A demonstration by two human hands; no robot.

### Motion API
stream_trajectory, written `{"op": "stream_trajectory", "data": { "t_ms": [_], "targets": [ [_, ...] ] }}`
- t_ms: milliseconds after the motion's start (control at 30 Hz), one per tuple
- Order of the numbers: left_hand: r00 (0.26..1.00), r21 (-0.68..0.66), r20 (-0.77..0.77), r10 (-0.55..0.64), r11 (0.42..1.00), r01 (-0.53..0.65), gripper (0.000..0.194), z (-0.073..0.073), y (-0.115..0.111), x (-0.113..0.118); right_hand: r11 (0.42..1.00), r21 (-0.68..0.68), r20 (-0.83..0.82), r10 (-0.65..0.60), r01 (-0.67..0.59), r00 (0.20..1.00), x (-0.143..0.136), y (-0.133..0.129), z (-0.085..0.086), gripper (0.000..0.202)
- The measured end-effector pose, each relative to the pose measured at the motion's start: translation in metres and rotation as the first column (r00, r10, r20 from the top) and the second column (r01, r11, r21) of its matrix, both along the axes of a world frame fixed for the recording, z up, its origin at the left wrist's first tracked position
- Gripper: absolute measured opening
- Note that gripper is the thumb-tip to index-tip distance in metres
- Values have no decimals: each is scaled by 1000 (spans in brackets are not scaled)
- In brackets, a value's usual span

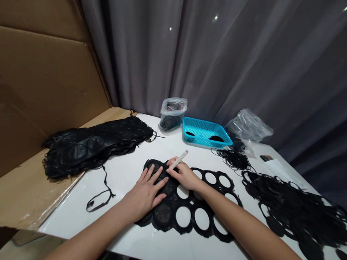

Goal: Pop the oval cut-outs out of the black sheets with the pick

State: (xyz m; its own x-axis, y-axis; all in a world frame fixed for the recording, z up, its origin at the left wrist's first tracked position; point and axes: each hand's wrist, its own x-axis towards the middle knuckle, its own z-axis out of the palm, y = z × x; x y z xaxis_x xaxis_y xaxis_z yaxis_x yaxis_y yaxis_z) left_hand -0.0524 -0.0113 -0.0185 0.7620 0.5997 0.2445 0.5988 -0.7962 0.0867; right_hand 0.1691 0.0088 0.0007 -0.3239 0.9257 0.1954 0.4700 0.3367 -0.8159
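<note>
A black rubber sheet (184, 222) with rows of round rings lies flat on the white table. On its right part the rings are open holes with the table showing through. Toward the left several rings still have dark discs (162, 214) in them. My left hand (149, 189) lies spread on the sheet's left part, fingers apart, pressing on it. In my right hand (183, 174) is a slim white pen-like tool (180, 159), pinched and slanting up to the right. Its working tip is hidden by the fingers, close to the sheet's upper edge.
A stack of black sheets (96, 144) sits at the left beside cardboard (44, 76). Behind are a clear bag (173, 114), a blue basket (206, 132) with black discs, and another plastic bag (249, 127). Black scraps (298, 208) heap at the right, near a phone (265, 158).
</note>
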Motion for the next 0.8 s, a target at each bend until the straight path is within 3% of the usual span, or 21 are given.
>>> {"op": "stream_trajectory", "data": {
  "t_ms": [267,467,567,700,800],
  "targets": [
    [999,6,45,3,1000,-3,49,-7,0,-1,995,101,53,17,-22,998,-1,-4,-2,14],
    [996,-3,67,64,998,-64,51,-11,-2,1,965,227,173,-174,133,969,-17,-16,-12,11],
    [994,-3,80,71,997,-71,48,-10,-3,0,941,215,123,-292,262,949,-4,0,-8,15],
    [995,3,67,71,997,-71,48,-7,-3,0,861,194,33,-485,470,874,29,31,12,23],
    [997,11,60,58,998,-59,52,-4,-1,-4,856,229,1,-477,464,879,30,47,24,24]
  ]
}}
